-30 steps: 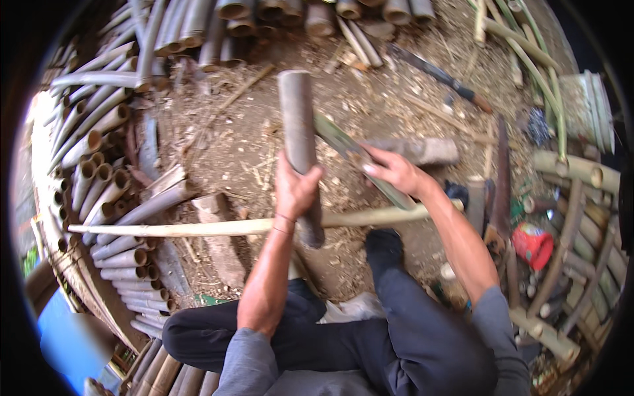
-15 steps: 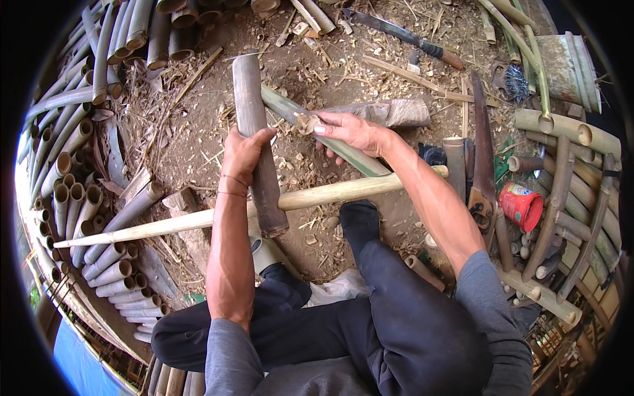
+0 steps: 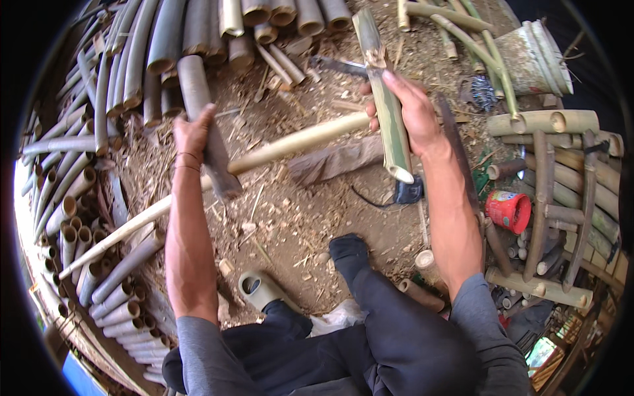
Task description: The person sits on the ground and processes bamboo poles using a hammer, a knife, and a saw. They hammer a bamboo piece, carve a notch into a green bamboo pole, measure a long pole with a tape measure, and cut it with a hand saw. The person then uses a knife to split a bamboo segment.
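Observation:
In my left hand [image 3: 191,136] is a grey-brown bamboo length [image 3: 193,82], gripped around its middle and slanting with its lower end toward me. My right hand [image 3: 417,113] holds a shorter green bamboo piece [image 3: 388,105] nearly upright. Pale cut marks and a ragged node show on that piece, and its hollow near end faces me. A long pale pole [image 3: 290,148] runs across the ground, passing behind the left-hand bamboo. Close to my right hand lies a brown wood block [image 3: 333,160] on the chip-strewn soil.
Stacked bamboo tubes [image 3: 165,39] fill the far left. A machete [image 3: 340,65] lies partly hidden behind the green bamboo. At right are a saw [image 3: 457,155], a red tin [image 3: 507,211], a dirty bucket [image 3: 531,59] and a bamboo frame [image 3: 543,178]. A clog [image 3: 259,290] is by my feet.
Both hands have moved apart and farther from me. The green bamboo has swung from slanting to nearly upright. The long pole's right end has shifted away from me and leftward.

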Demonstrator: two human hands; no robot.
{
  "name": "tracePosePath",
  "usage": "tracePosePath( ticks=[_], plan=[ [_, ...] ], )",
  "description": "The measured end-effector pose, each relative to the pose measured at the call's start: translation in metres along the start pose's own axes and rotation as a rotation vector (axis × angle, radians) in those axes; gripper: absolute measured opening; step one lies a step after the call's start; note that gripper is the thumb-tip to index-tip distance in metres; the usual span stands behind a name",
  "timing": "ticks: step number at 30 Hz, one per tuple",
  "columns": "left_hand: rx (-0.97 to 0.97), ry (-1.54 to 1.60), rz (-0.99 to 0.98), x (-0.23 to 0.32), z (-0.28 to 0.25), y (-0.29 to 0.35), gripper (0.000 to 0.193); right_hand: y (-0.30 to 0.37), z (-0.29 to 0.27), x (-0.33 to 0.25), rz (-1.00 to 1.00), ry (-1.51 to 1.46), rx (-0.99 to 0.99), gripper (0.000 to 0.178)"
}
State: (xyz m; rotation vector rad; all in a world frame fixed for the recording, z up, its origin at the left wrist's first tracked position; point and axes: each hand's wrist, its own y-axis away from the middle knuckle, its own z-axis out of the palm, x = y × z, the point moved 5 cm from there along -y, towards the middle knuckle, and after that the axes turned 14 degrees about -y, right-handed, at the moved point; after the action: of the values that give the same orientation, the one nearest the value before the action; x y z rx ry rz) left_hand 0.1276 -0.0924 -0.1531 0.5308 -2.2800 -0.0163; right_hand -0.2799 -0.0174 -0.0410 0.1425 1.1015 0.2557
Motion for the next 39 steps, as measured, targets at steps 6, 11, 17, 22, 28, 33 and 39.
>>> tracePosePath(
  ticks=[6, 11, 17, 22, 28, 33, 39],
  plan=[
    [-0.073, -0.193, 1.133, 0.167, -0.014, 0.099, 0.081, 0.070, 0.000, 0.070, 0.442, -0.195, -0.176, 0.048],
    [-0.771, -0.498, 1.284, 0.142, 0.032, 0.285, 0.090, 0.129, 0.031, 0.141, 0.881, -0.263, -0.394, 0.042],
    [-0.744, -0.383, 0.754, 0.038, 0.026, 0.262, 0.073, 0.057, -0.042, 0.121, 0.237, 1.251, -0.167, 0.063],
    [-0.642, -0.479, 0.641, 0.030, 0.054, 0.266, 0.050, 0.044, -0.097, 0.133, -0.281, 1.680, -0.142, 0.085],
    [-0.337, -0.462, 0.651, 0.008, 0.075, 0.270, 0.051, 0.118, -0.077, 0.164, 0.047, 1.573, 0.092, 0.083],
    [-0.326, -0.585, 0.700, 0.009, 0.109, 0.297, 0.053, 0.188, -0.059, 0.194, 0.304, 1.344, 0.425, 0.089],
    [-0.317, -0.813, 0.522, -0.010, 0.118, 0.295, 0.090, 0.217, -0.067, 0.196, 0.194, 1.235, 0.362, 0.091]
  ],
)
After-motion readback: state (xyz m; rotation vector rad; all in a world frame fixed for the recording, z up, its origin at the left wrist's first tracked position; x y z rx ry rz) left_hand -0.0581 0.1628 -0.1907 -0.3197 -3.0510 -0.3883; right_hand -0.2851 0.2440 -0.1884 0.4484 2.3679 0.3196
